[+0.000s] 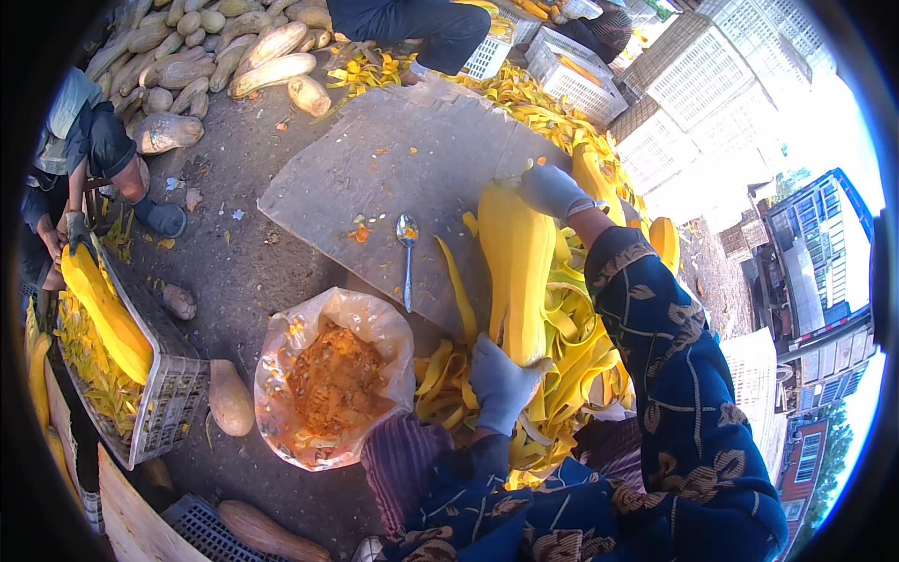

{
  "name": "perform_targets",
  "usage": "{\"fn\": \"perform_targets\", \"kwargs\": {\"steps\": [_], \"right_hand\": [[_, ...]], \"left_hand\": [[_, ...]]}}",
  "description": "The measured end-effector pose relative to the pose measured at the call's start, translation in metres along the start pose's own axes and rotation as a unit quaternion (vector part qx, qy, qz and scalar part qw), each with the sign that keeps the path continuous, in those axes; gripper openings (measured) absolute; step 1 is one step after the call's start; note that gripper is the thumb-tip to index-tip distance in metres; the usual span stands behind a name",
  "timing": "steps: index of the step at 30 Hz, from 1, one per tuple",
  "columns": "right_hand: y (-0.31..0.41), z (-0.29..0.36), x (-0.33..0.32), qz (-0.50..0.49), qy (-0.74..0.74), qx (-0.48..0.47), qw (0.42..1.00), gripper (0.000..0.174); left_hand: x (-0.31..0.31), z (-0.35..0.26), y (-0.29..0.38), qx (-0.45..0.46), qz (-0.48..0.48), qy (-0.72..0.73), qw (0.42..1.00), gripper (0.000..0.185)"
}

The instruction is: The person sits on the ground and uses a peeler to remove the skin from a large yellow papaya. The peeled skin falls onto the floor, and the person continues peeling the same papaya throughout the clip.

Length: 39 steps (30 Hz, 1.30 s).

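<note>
A long peeled yellow squash (518, 260) stretches in front of me, beside a plywood board (393, 161). My left hand (500, 386), in a grey glove, grips its near end. At the far end my right hand (551, 188), also gloved, has its fingers curled against the squash. Something shiny crosses my right wrist; whether it is a tool I cannot tell. On the board lies a metal spoon (407, 253) with orange pulp in its bowl. Long yellow peel strips (576, 344) pile up under and beside the squash.
A plastic-lined container (404, 330) of orange pulp and seeds stands left of my left hand. Farther left, a person (77, 161) holds a yellow squash (105, 309) over a crate (175, 393). Unpeeled squash (274, 74) are heaped far left; stacked crates (702, 70) stand at right.
</note>
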State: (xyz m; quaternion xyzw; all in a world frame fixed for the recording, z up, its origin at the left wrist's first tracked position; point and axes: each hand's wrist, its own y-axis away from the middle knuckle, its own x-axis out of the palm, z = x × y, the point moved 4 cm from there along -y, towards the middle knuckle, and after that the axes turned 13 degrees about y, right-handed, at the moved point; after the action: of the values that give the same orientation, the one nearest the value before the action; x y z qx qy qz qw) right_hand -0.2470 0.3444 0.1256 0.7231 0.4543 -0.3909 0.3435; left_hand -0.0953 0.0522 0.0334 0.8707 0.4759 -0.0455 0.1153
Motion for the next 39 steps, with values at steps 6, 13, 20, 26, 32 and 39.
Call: {"fn": "perform_targets", "kwargs": {"steps": [6, 13, 20, 26, 32, 39], "right_hand": [[0.024, 0.012, -0.008, -0.044, -0.114, -0.067, 0.990, 0.033], [0.062, 0.030, -0.027, -0.087, -0.169, -0.049, 0.981, 0.029], [0.090, 0.046, -0.063, -0.074, -0.240, -0.032, 0.967, 0.028], [0.110, 0.005, -0.059, -0.101, -0.234, 0.051, 0.966, 0.028], [0.105, 0.003, -0.015, -0.115, -0.275, 0.073, 0.952, 0.029], [0.143, 0.034, -0.003, -0.164, -0.276, 0.113, 0.940, 0.028]], "left_hand": [[-0.004, 0.002, 0.000, -0.010, -0.011, 0.000, 1.000, 0.101], [0.005, 0.008, 0.001, 0.007, -0.009, -0.006, 1.000, 0.100], [-0.003, 0.007, -0.001, 0.006, -0.030, -0.016, 0.999, 0.098], [0.002, 0.008, -0.001, -0.023, -0.001, 0.023, 0.999, 0.099], [-0.004, 0.001, -0.002, -0.041, 0.004, 0.009, 0.999, 0.104], [0.003, 0.011, -0.003, -0.021, -0.004, 0.012, 1.000, 0.100]]}}
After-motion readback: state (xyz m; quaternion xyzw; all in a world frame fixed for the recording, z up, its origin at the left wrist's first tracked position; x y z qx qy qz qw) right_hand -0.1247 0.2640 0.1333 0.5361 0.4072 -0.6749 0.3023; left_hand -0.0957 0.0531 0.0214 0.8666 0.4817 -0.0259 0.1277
